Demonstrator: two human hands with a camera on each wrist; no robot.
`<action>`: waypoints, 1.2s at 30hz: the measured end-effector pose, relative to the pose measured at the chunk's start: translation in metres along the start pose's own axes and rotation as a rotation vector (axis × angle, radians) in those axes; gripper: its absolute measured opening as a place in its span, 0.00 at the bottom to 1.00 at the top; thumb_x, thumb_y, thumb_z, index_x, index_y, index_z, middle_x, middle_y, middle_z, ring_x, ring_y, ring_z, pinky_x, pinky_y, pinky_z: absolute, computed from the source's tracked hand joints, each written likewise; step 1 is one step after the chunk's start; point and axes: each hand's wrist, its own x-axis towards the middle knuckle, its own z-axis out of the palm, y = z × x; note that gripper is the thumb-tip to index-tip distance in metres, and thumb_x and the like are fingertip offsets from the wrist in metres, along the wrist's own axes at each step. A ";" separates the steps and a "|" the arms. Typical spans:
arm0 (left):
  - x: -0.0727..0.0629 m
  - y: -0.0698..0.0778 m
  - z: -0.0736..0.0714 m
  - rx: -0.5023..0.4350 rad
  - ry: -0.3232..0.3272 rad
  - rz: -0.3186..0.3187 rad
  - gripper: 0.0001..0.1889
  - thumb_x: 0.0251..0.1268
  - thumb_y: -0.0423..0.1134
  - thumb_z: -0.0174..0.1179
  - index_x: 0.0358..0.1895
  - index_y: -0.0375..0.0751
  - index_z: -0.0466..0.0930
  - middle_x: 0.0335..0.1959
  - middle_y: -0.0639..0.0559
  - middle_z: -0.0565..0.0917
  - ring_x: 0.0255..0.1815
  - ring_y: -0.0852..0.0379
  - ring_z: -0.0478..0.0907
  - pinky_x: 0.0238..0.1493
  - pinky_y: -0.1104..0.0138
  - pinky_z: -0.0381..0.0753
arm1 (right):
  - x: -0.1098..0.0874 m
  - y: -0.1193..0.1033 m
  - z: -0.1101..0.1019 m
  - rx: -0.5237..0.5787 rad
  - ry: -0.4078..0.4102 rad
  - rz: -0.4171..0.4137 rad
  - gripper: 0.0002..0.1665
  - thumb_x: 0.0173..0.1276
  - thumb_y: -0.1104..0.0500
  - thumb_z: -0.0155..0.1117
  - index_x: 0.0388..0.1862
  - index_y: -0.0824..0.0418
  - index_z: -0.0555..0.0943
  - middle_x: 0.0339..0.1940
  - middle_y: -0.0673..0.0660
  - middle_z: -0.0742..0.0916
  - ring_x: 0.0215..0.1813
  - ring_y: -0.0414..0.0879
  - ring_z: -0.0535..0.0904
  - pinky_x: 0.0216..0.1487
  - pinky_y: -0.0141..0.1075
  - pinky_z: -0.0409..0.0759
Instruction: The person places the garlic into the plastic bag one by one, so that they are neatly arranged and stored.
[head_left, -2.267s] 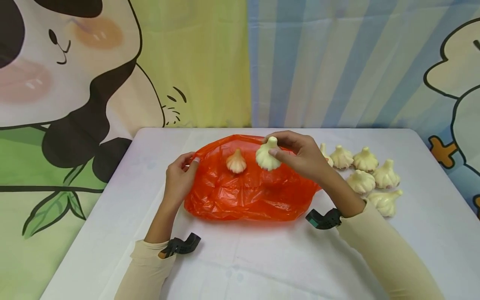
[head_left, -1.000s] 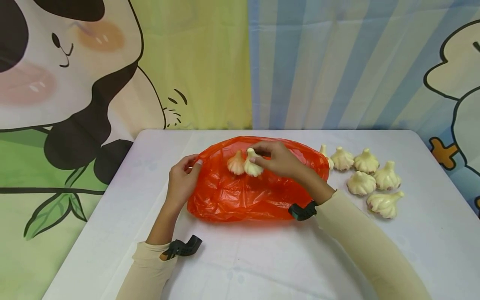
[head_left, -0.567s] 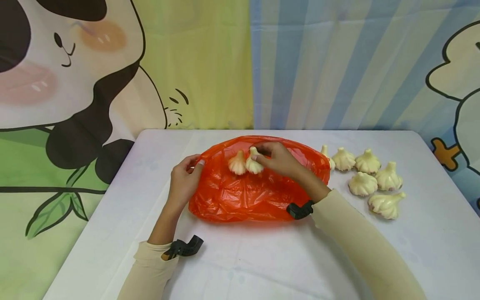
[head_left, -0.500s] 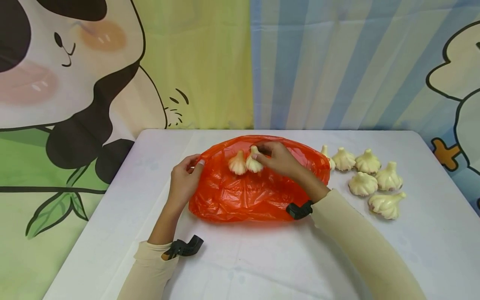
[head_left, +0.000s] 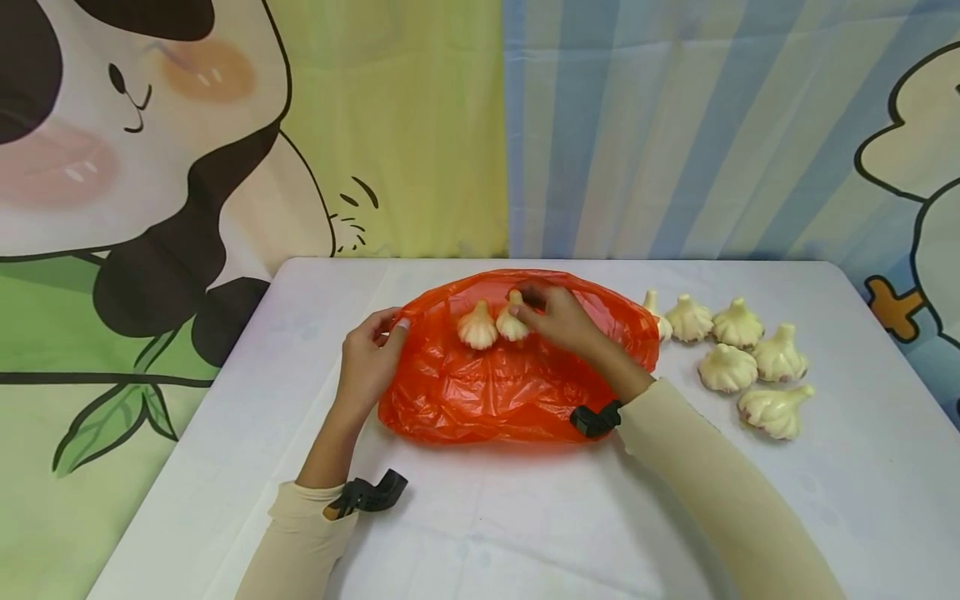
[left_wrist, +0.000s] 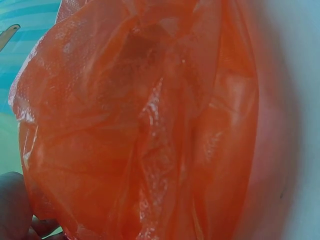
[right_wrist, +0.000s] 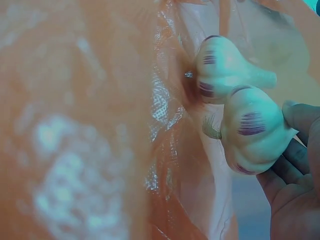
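Observation:
A red plastic bag (head_left: 480, 408) lies on the table with its mouth spread wide. My left hand (head_left: 367, 358) pinches the bag's left rim between thumb and fingers; in the left wrist view part of that hand (left_wrist: 14, 210) shows at the lower left. Inside the bag mouth, my right hand (head_left: 562, 321) holds a pale garlic bulb (head_left: 512, 325) near its neck. Another garlic bulb (head_left: 477, 327) sits in the bag just left of it. The right wrist view shows purple streaks on the held garlic bulb (right_wrist: 252, 132), close against the other one (right_wrist: 220, 70).
Several garlic bulbs (head_left: 727, 368) stand in a loose group on the white table (head_left: 480, 533), right of the bag. One of them (head_left: 652, 312) is partly hidden by the bag's right edge. A printed cartoon curtain (head_left: 420, 125) hangs behind the table.
My right hand has carried its garlic bulb left and down into the bag mouth, beside the other bulb, then slightly right. The left hand keeps its hold on the rim.

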 end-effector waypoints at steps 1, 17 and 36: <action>0.000 0.000 0.000 0.002 0.001 0.000 0.20 0.73 0.46 0.54 0.61 0.40 0.77 0.50 0.47 0.81 0.42 0.51 0.78 0.45 0.61 0.82 | 0.000 0.000 0.000 0.002 0.003 0.005 0.19 0.71 0.60 0.62 0.57 0.69 0.77 0.51 0.62 0.84 0.57 0.55 0.79 0.61 0.46 0.74; 0.000 0.000 0.001 0.002 0.001 -0.011 0.20 0.73 0.46 0.54 0.61 0.40 0.77 0.50 0.48 0.81 0.42 0.51 0.78 0.46 0.61 0.82 | -0.001 0.012 0.006 -0.048 -0.002 0.128 0.20 0.71 0.57 0.61 0.58 0.65 0.75 0.51 0.60 0.82 0.51 0.53 0.78 0.56 0.45 0.77; -0.001 -0.001 0.002 0.003 0.013 0.002 0.19 0.73 0.45 0.54 0.60 0.40 0.78 0.49 0.48 0.82 0.41 0.52 0.79 0.42 0.63 0.82 | -0.003 0.019 0.005 0.015 -0.002 0.118 0.34 0.68 0.49 0.65 0.66 0.65 0.71 0.62 0.62 0.79 0.64 0.55 0.73 0.64 0.47 0.70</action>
